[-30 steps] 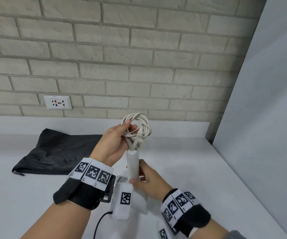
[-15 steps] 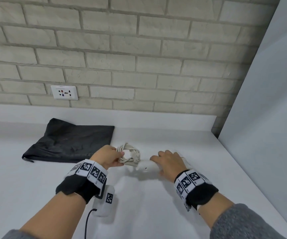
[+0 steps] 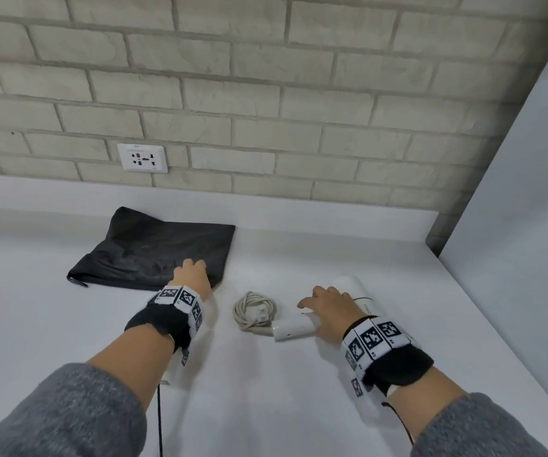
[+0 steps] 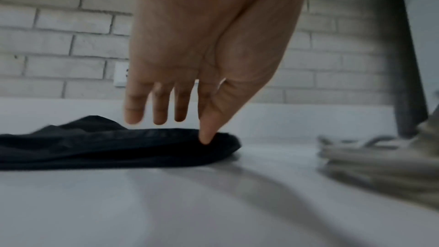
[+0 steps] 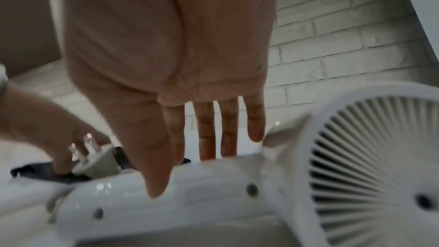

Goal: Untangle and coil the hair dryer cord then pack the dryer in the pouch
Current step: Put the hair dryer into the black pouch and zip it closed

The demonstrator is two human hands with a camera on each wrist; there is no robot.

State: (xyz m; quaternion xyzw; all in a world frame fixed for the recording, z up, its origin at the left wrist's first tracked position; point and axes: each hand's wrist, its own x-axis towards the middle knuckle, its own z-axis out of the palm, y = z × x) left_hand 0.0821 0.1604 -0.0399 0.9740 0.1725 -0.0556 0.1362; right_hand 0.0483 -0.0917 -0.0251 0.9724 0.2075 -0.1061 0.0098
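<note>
The white hair dryer [image 3: 351,291] lies on the white counter [image 3: 266,390], its handle [image 5: 202,194] pointing left and its rear grille [image 5: 380,166] facing the right wrist camera. Its coiled cord [image 3: 254,310] lies just left of the handle, with the plug [image 5: 97,162] on top. My right hand [image 3: 315,300] hovers over the handle with straight fingers, and its thumb touches the handle. The black pouch [image 3: 154,255] lies flat at the back left. My left hand [image 3: 196,267] is at its near right corner, fingers straight, thumb [image 4: 204,138] touching the pouch's edge.
A brick wall with a power socket [image 3: 142,158] runs along the back above a low white ledge. A grey-white panel [image 3: 513,225] closes off the right side. A black cable [image 3: 159,420] hangs under my left wrist.
Both hands brought the dryer and coiled cord down onto the counter. My left hand let go of the coil and moved left to the pouch. My right hand loosened its hold on the handle.
</note>
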